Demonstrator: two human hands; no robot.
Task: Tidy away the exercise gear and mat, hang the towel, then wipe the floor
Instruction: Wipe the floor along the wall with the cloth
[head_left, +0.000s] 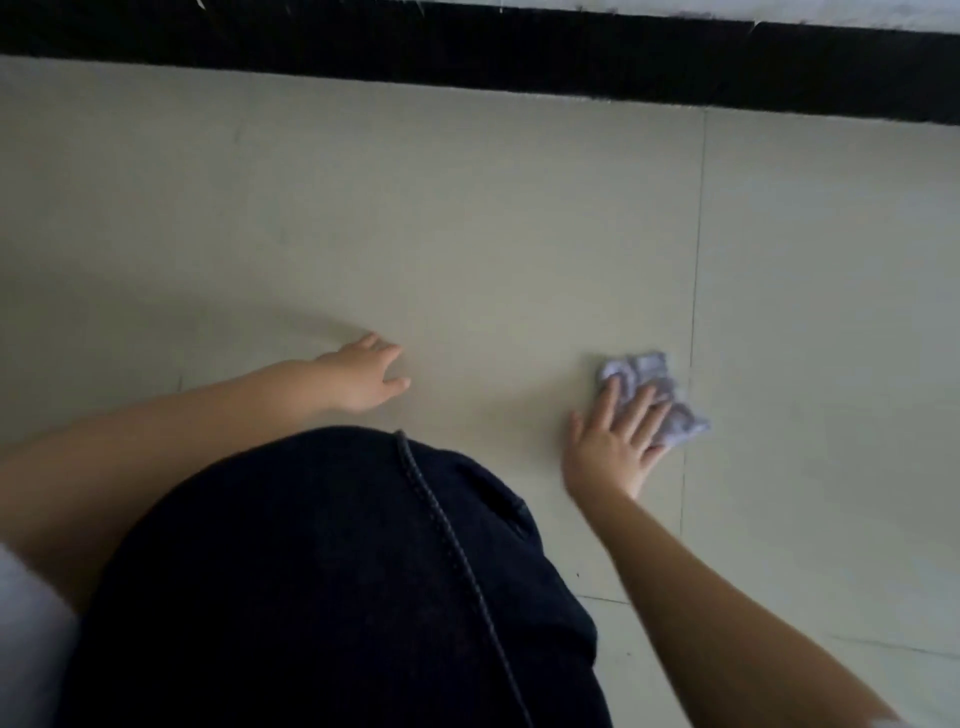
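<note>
A small crumpled grey-lilac cloth (655, 385) lies on the pale tiled floor (467, 234) at the centre right. My right hand (615, 439) presses flat on its near edge with straight, spread fingers. My left hand (363, 376) rests palm-down on the bare floor to the left, fingers spread, holding nothing. The two hands lie well apart. No exercise gear, mat or towel shows in this view.
My knee in dark denim (332, 582) fills the lower middle between my arms. A black skirting band (467, 57) runs along the far edge of the floor below a white wall. A tile joint (696, 260) runs just right of the cloth.
</note>
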